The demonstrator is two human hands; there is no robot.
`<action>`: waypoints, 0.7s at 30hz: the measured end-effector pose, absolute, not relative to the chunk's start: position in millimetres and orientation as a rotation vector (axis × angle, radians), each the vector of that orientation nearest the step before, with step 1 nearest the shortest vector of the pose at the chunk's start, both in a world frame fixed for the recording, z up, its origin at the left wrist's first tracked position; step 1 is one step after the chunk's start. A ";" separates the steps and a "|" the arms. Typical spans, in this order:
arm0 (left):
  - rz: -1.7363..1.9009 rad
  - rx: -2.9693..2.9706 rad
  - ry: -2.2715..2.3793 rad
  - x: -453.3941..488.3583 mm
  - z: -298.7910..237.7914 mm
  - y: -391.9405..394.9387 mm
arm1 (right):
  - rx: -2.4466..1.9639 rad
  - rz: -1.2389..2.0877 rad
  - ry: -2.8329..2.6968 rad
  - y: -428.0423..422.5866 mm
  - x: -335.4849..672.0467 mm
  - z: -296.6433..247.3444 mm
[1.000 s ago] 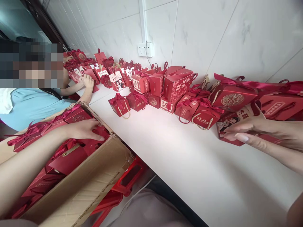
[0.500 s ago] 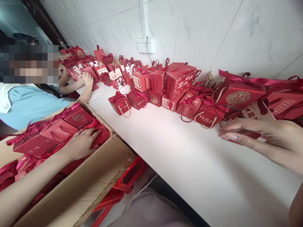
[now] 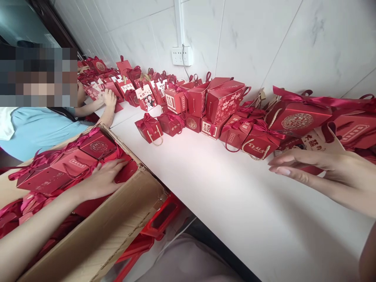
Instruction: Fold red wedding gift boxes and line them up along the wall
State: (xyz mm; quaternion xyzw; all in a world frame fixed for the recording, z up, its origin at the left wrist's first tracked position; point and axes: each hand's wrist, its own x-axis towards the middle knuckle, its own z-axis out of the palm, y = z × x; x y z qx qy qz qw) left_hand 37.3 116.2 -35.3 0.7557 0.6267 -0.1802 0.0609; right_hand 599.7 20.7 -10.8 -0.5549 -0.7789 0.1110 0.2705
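My left hand (image 3: pixel 104 178) reaches into an open cardboard carton (image 3: pixel 126 219) at the lower left. Its fingers lie flat and stretched out on a red gift box (image 3: pixel 127 171) among several ribboned red boxes (image 3: pixel 98 145) packed there. My right hand (image 3: pixel 317 168) hovers just above the white table (image 3: pixel 220 203) at the right, fingers straight and together, holding nothing. Right behind it stands a red box with a beige printed flap (image 3: pixel 315 141); the hand hides its lower part.
Several red gift boxes (image 3: pixel 223 103) with ribbons and rope handles line the tiled wall. A small one (image 3: pixel 148 127) stands further out. A person in a light blue shirt (image 3: pixel 35 129) handles boxes (image 3: pixel 109 98) at the far left. Red stools (image 3: pixel 155 223) sit under the carton. A wall socket (image 3: pixel 181 55) hangs above.
My right hand has let go of the printed box and its fingers have straightened in front of it. My left hand has slid back a little and settled flat on a box in the carton.
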 end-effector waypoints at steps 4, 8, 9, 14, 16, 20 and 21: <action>-0.472 2.099 1.872 40.8 -47.3 119.2 | -1.539 0.159 -2.233 21.4 599.7 -9.2; -0.429 2.123 1.996 50.1 -45.3 122.6 | -1.497 0.113 -2.253 22.3 597.2 -6.8; -0.410 2.114 2.017 51.5 -44.1 123.5 | -1.491 0.093 -2.259 22.2 596.8 -6.6; -0.257 2.057 2.025 51.2 -41.0 130.1 | -1.512 0.171 -2.228 20.4 599.2 -7.1; -0.213 2.043 1.990 51.3 -38.1 132.1 | -1.510 0.215 -2.219 19.8 600.7 -7.2; -0.103 1.983 1.907 49.6 -24.4 133.3 | -1.491 0.201 -2.229 19.7 601.1 -6.8; -0.075 1.978 1.942 46.7 -20.6 133.0 | -1.487 0.196 -2.233 19.9 600.8 -6.8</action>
